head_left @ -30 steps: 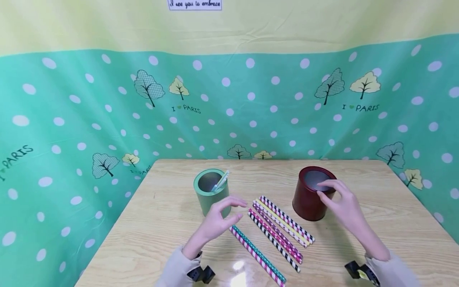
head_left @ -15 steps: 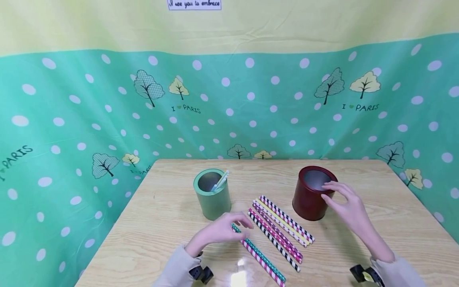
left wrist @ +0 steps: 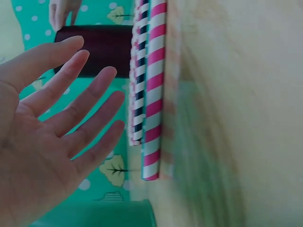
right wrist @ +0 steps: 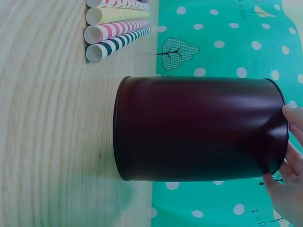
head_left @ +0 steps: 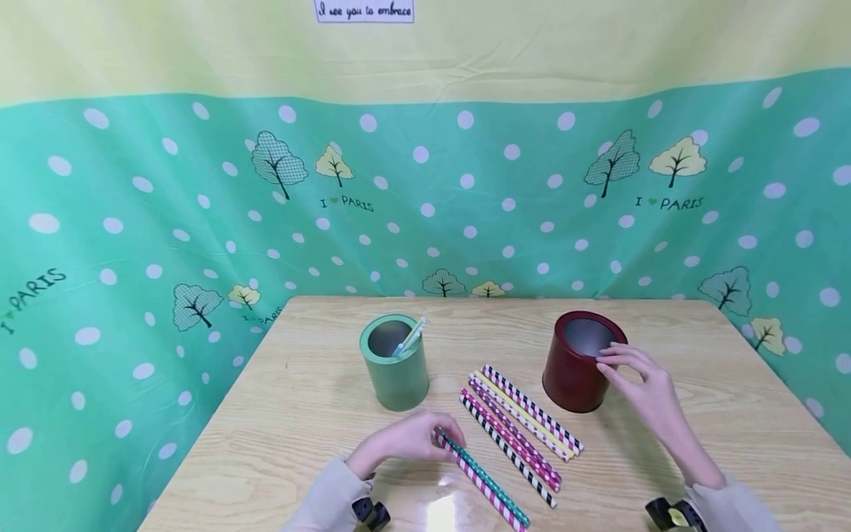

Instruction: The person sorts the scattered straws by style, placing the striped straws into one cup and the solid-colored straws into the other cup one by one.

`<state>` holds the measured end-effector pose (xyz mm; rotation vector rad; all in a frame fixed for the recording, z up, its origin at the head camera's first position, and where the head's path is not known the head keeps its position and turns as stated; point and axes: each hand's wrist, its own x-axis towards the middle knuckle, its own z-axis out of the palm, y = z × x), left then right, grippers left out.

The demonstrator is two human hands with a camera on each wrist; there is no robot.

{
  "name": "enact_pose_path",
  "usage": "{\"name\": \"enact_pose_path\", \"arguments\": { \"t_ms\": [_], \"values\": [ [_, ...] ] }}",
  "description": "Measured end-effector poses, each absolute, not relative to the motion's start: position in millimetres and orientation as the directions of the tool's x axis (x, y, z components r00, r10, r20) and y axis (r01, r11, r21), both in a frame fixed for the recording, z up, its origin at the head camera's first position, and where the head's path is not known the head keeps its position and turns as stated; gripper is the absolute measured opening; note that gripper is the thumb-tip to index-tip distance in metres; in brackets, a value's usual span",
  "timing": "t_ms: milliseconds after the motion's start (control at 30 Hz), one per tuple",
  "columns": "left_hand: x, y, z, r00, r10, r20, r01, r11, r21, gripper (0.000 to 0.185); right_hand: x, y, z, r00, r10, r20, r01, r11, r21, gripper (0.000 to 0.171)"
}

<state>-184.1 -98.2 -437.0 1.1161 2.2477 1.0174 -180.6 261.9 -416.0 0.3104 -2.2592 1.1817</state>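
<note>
The left hand (head_left: 405, 442) lies low over the near-left straws, fingers straight and spread in the wrist view, their tips at the teal straw (head_left: 485, 480) and the pink-striped straw (head_left: 480, 484) beside it; nothing is pinched. The right hand (head_left: 645, 384) rests its fingertips on the rim of the red can (head_left: 580, 362), loosely bent, not wrapped round it.

A risk, as I judge it: the two straws lie touching, so flat fingers may roll them apart or drag both. A push on the rim could tip the can.

The straws are thin paper tubes, striped or dotted. Five more lie in a slanted row (head_left: 521, 425) between the cans. The green can (head_left: 395, 362), far left, holds a white straw (head_left: 408, 338).
</note>
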Motion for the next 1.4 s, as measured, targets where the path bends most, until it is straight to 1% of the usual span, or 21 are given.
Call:
{"name": "enact_pose_path", "arguments": {
  "t_ms": [67, 200, 267, 367, 667, 833, 900, 1133, 1400],
  "values": [
    [-183.5, -97.3, -438.4, -0.575, 0.816, -0.061, 0.505, 0.413, 0.758, 0.018, -188.1, 268.7, -429.0, -0.804, 0.055, 0.592, -0.462, 0.57, -0.68, 0.012],
    [-182.7, -95.0, -441.1, -0.558, 0.827, -0.066, 0.553, 0.43, 0.714, 0.018, -216.1, 294.1, -474.8, -0.789, 0.062, 0.612, -0.479, 0.561, -0.675, 0.015],
    [-182.0, -94.2, -442.3, -0.548, 0.833, -0.071, 0.579, 0.44, 0.687, 0.019, -228.3, 304.5, -495.2, -0.788, 0.082, 0.61, -0.464, 0.572, -0.676, 0.017],
    [-181.2, -92.5, -443.5, -0.529, 0.845, -0.081, 0.619, 0.449, 0.644, 0.02, -234.8, 310.6, -508.7, -0.796, 0.098, 0.597, -0.437, 0.589, -0.68, 0.018],
    [-184.0, -85.9, -449.3, -0.485, 0.867, -0.114, 0.662, 0.449, 0.6, 0.022, -232.6, 311.2, -510.9, -0.796, 0.097, 0.597, -0.42, 0.621, -0.662, 0.019],
    [-186.5, -82.2, -454.2, -0.444, 0.886, -0.13, 0.68, 0.428, 0.596, 0.021, -232.1, 311.3, -512.2, -0.795, 0.092, 0.6, -0.415, 0.639, -0.648, 0.02],
    [-186.6, -80.9, -454.4, -0.443, 0.885, -0.146, 0.68, 0.438, 0.588, 0.021, -232.2, 311.4, -512.3, -0.792, 0.087, 0.604, -0.418, 0.644, -0.641, 0.02],
    [-186.0, -77.3, -454.4, -0.468, 0.86, -0.202, 0.668, 0.495, 0.556, 0.02, -233.0, 311.4, -512.0, -0.784, 0.081, 0.616, -0.433, 0.639, -0.635, 0.021],
    [-188.3, -74.9, -455.1, -0.452, 0.868, -0.203, 0.676, 0.483, 0.557, 0.019, -232.0, 310.6, -510.2, -0.788, 0.066, 0.613, -0.44, 0.635, -0.635, 0.02]
  ]
}}
